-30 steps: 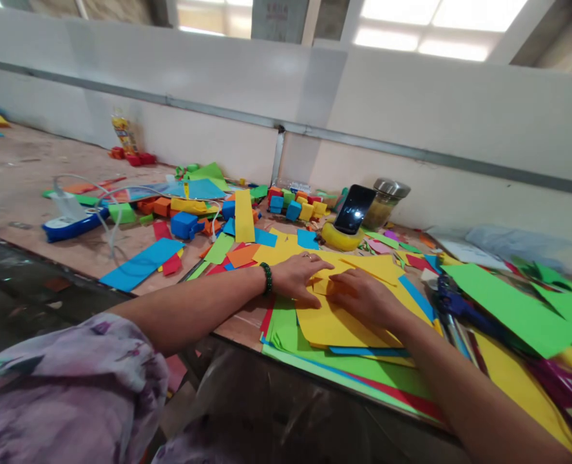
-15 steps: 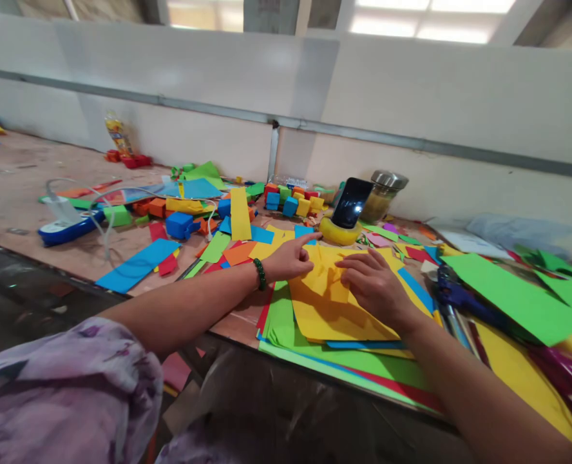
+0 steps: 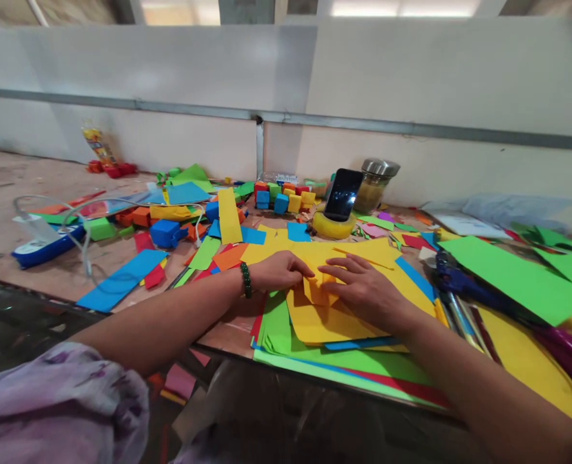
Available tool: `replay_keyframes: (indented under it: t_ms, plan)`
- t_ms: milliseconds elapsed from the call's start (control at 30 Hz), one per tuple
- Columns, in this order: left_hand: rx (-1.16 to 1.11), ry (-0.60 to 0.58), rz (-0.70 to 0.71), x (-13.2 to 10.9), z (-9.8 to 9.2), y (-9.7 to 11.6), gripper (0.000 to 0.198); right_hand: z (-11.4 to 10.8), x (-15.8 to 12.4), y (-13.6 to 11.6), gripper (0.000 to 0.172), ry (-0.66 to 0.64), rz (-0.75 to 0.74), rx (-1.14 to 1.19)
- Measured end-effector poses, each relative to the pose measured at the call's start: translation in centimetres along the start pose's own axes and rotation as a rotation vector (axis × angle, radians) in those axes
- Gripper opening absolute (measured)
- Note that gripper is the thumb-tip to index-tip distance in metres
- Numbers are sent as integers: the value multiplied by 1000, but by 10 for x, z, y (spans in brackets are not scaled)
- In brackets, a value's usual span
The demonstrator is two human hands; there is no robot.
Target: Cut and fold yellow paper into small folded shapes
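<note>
Between my hands is a small folded yellow paper piece point(image 3: 317, 293), standing on yellow sheets point(image 3: 358, 325) that top a stack of coloured sheets point(image 3: 286, 335). My left hand point(image 3: 281, 269), with a green bead bracelet at the wrist, pinches the piece's upper left edge between thumb and fingers. From the right, my right hand point(image 3: 363, 287) holds the piece's other side, its fingers bent and close together; its thumb is mostly hidden. A thin yellow strip point(image 3: 363, 256) lies just behind my right hand.
A phone point(image 3: 343, 195) leans in a yellow tape roll point(image 3: 333, 225) beside a lidded jar point(image 3: 377, 183). Small coloured paper cubes point(image 3: 281, 203) sit behind. At left are a blue cube point(image 3: 166, 233), a blue strip point(image 3: 122, 280) and a power strip point(image 3: 49, 245). Green sheets point(image 3: 513, 274) lie right.
My left hand's extended index finger has bent into a pinch on the folded yellow piece. My right hand has moved slightly left and closed on it. The view has shifted a little.
</note>
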State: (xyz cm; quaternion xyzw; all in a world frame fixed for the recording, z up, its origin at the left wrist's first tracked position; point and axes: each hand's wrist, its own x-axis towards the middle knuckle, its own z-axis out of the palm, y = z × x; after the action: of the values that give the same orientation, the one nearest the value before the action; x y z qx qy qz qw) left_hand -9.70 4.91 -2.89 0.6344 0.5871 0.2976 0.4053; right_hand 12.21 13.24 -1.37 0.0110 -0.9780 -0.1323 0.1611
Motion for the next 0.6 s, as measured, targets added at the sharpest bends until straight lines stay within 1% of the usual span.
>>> replay_keyframes:
  t_ms: [33,67,133,200,267,300,367,433,467,533,600]
  plan:
    - [-15,-8,-16,-1,-2,3,42,1,-1,2,22,35,-9,12]
    - [-56,-16,-39,-2,-3,5,40,2,-1,5,24,78,-10,33]
    - [-233,-9,-81,-2,-4,9,42,2,-3,9,30,178,1,79]
    - [-474,60,-86,-1,-2,11,58,0,-3,9,32,259,-7,84]
    - [-665,152,-78,1,2,12,76,-4,-1,6,29,308,-54,38]
    - [-724,162,-68,2,4,11,79,-7,-1,4,27,320,-80,7]
    - [-800,98,-33,4,6,9,68,-10,1,-1,27,342,-89,-60]
    - [-836,47,35,4,7,7,56,-12,0,-2,30,369,-27,-119]
    - [-841,57,64,4,6,6,53,-12,-1,-2,31,381,13,-136]
    - [-831,123,92,4,4,4,51,-11,-3,-1,34,408,69,-135]
    - [-793,173,98,5,2,3,47,-9,-5,0,43,414,72,-94]
